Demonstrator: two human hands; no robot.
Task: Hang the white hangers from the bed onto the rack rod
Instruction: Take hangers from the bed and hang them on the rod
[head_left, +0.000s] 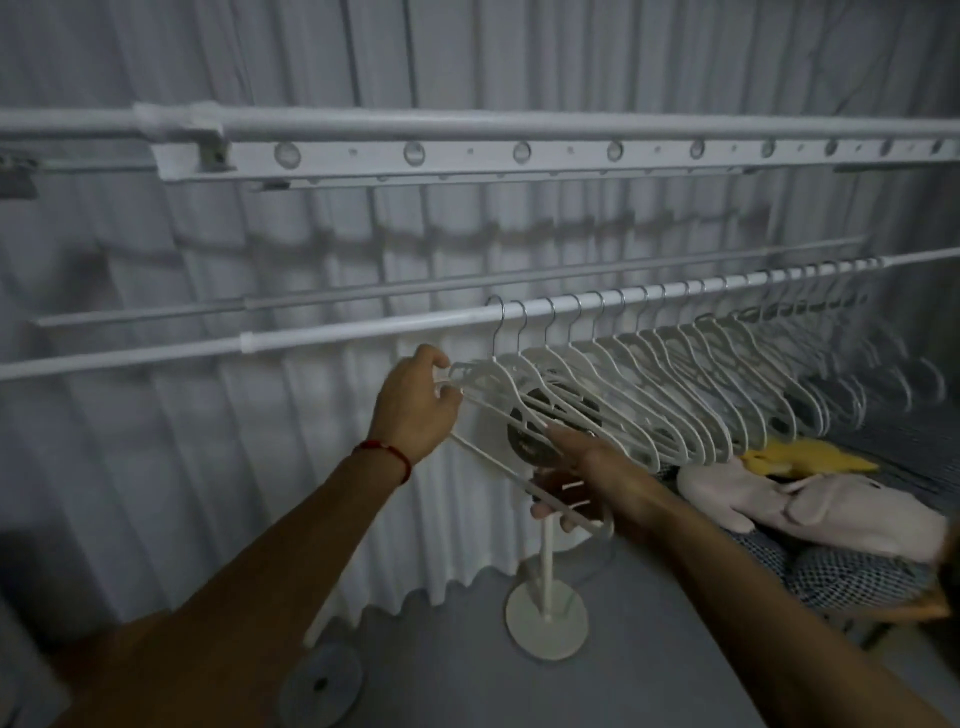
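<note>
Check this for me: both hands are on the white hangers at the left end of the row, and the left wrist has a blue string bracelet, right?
Not quite. In the head view the string bracelet on the left wrist is red, not blue. The rest holds: the left hand and right hand are both on the white hangers at the left end of the row on the rack rod.

smooth plastic hangers, seemingly metal rod
</note>
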